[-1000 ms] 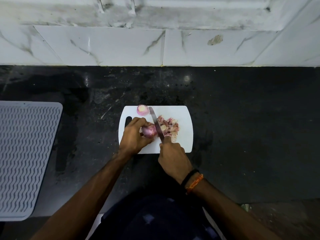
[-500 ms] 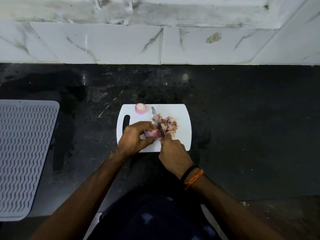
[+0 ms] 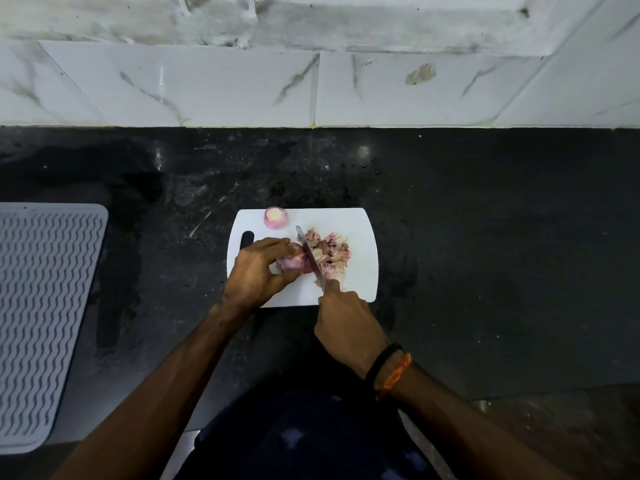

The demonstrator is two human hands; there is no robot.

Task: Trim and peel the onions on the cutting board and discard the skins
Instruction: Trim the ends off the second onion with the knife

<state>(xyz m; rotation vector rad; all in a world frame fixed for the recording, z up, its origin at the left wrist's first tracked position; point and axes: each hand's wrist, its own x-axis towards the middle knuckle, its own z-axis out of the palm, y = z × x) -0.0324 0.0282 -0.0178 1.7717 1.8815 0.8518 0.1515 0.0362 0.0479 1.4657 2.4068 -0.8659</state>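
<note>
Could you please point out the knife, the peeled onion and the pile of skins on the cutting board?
knife [image 3: 309, 254]: head view, middle of blade.
peeled onion [image 3: 276, 217]: head view, cut top.
pile of skins [image 3: 332, 252]: head view, heap centre.

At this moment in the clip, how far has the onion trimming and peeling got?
Done: one peeled onion sits at the board's far edge, beside a pile of skins. In hand: the left hand holds a second onion while the right hand sets the knife on its end. Left: peel it and discard the skins.
</note>
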